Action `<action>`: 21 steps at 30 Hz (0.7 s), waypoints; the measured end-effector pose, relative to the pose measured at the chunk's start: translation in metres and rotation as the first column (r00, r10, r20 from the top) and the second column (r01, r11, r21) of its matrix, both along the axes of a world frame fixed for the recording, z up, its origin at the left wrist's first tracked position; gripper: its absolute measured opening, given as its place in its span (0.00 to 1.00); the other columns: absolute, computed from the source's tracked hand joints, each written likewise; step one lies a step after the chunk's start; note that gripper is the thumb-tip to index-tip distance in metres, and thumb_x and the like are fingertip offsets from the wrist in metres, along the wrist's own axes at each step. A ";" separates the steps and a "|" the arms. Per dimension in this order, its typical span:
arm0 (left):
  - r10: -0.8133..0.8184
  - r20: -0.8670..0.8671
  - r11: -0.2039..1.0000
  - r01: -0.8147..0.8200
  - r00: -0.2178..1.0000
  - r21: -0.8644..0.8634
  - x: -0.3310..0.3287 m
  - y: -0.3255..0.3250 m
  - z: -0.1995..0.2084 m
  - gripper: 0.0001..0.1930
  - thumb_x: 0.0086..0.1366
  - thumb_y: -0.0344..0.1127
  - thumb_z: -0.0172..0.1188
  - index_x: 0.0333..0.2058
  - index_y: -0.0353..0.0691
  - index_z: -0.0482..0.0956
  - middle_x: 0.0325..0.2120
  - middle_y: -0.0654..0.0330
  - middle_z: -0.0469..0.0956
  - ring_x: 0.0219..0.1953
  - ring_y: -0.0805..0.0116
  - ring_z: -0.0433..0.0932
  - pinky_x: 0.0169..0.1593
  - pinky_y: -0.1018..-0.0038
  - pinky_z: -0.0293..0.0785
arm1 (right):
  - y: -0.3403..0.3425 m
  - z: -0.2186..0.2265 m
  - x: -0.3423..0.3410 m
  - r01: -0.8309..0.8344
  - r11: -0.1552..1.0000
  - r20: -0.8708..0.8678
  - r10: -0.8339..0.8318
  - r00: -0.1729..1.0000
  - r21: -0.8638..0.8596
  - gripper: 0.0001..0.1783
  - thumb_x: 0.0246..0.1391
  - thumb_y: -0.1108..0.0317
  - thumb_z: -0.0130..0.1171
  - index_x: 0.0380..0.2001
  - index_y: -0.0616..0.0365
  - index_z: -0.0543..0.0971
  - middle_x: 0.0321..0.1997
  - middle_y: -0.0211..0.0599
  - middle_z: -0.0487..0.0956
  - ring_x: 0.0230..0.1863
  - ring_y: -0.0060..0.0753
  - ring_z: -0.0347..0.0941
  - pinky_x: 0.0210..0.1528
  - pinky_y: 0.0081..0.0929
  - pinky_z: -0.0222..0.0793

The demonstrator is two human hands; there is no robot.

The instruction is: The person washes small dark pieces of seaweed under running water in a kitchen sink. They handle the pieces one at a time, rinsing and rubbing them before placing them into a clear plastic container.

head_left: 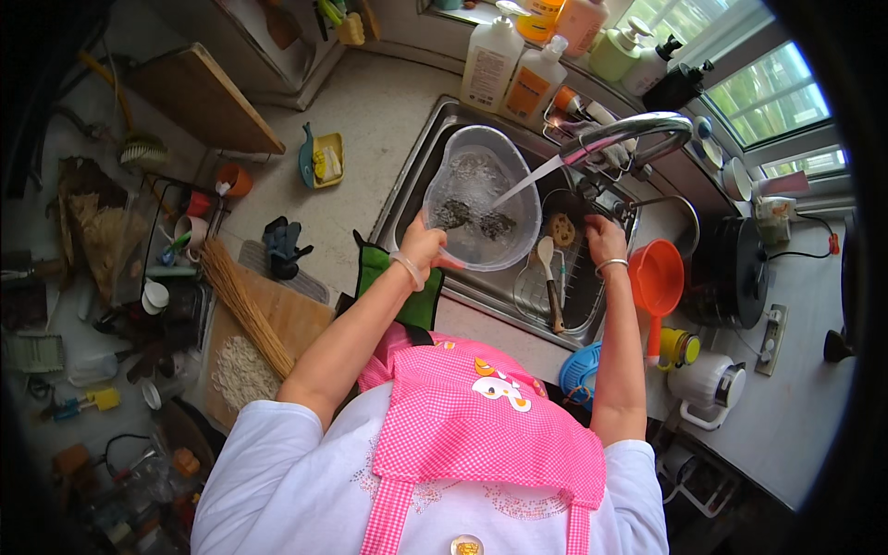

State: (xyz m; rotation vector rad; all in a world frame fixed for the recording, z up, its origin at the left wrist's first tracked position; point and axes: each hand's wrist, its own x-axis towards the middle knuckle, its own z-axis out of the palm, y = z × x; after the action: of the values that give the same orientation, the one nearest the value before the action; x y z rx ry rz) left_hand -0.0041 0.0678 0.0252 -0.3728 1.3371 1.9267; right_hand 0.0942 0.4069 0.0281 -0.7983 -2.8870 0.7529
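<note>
1. The left hand (425, 248) is gripping the near-left rim of a clear basin (490, 259), fingers closing on its edge.
2. The basin is sitting over the left part of the sink (585, 294) and is holding water and dark clumps (498, 225).
3. A stream (529, 185) is running from the tap (666, 125) into the basin, making the water froth.
4. The right hand (606, 239) is hovering by the sink's right side, its fingers curling; I am not managing to tell whether they are gripping anything.
5. Between that hand and the basin, a spoon (553, 280) and a round brown scrubber (561, 228) are lying in the sink.
6. A red dipper (658, 277) is resting just right of the right forearm, with a white kettle (708, 388) standing nearer the person.
7. Bottles (493, 60) are standing behind the sink.
</note>
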 end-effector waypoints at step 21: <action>0.063 0.028 0.996 -0.061 0.998 -0.069 -0.005 -0.187 0.008 0.42 0.52 0.18 0.44 0.68 0.45 0.45 0.48 0.49 0.73 0.41 0.54 0.79 0.39 0.52 0.83 | -0.018 -0.069 0.062 0.103 0.956 0.204 -0.047 0.978 -0.275 0.15 0.50 0.65 0.58 0.41 0.57 0.82 0.38 0.48 0.82 0.42 0.48 0.79 0.47 0.35 0.72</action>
State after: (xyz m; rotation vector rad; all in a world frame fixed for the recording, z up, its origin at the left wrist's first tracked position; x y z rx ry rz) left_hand -0.0093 -0.1194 0.0335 -0.4801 1.3893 1.9219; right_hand 0.1565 0.3894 -0.0413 -1.0617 -2.9328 1.1615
